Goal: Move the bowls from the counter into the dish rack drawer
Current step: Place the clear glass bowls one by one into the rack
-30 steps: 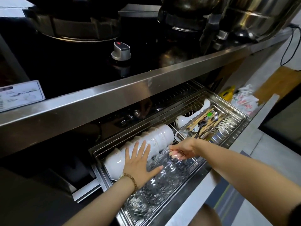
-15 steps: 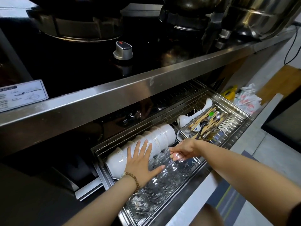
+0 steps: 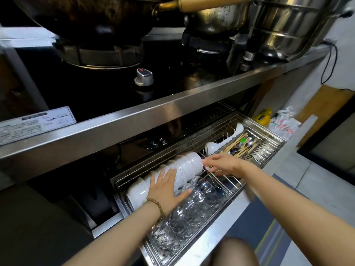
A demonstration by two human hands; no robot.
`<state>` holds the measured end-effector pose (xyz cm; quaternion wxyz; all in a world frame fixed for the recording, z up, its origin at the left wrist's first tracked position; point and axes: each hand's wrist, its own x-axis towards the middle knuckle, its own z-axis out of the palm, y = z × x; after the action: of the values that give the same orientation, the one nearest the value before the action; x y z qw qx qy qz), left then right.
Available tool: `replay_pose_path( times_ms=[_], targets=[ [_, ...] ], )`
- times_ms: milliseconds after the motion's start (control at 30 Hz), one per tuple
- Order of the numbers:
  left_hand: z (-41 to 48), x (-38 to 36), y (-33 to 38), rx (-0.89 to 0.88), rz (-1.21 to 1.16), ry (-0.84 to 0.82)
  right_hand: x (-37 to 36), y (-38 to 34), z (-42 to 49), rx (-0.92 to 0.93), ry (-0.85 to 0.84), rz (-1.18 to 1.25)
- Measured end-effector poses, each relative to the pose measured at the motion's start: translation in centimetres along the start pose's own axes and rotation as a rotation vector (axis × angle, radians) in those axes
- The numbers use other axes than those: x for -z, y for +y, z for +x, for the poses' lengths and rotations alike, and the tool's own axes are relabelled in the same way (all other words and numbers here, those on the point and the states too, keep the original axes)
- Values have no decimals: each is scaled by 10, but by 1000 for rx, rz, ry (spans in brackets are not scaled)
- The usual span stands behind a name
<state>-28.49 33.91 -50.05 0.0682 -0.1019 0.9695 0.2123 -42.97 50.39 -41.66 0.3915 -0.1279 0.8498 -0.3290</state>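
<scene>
The steel dish rack drawer (image 3: 272, 148) is pulled out under the stove counter. A row of white bowls (image 3: 189, 164) stands on edge along its back, and a row of clear cut-glass bowls (image 3: 199, 200) lies in front of them. My left hand (image 3: 166, 190) lies flat, fingers spread, across the white bowls and the glass row. My right hand (image 3: 221, 165) reaches over the bare wire rack, fingertips at the rightmost white bowl, holding nothing.
White ladle (image 3: 221, 144) and a tray of chopsticks and spoons (image 3: 242, 144) fill the drawer's right end. The steel counter edge (image 3: 153, 116) overhangs the drawer, with a stove knob (image 3: 144, 76), a wok and pots above. Plastic bags (image 3: 282, 123) lie on the floor at right.
My right hand left the clear glass bowls and moved up and right to the end of the white bowl row. My left hand stayed pressed on the bowls. The camera view rose slightly.
</scene>
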Motion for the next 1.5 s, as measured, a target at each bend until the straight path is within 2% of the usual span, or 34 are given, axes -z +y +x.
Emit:
replay_pose_path(
  times_ms=[100,200,333,500,667,833,1033,1233,1367,1500],
  targets=[
    [-8,28,13,-56,-93,108,9,-8,-31,98,127,61],
    [-22,68,31,-193,-148,221,16,-20,-65,250,270,43],
    [-50,133,55,-336,-153,362,19,-46,-107,496,462,-124],
    [-98,227,57,-440,-120,527,5,-99,-142,737,561,-278],
    [-147,301,8,-356,48,711,-32,-170,-152,900,480,-300],
    [-200,338,-69,-121,125,762,-87,-239,-147,978,383,-329],
    [-259,349,-153,130,130,816,-153,-302,-140,1048,247,-330],
    [-287,343,-207,230,125,743,-206,-346,-135,1122,129,-287],
    [-289,340,-225,299,82,689,-236,-366,-130,1156,113,-327],
    [-288,340,-231,262,-44,678,-259,-375,-122,1159,78,-404]
  ],
)
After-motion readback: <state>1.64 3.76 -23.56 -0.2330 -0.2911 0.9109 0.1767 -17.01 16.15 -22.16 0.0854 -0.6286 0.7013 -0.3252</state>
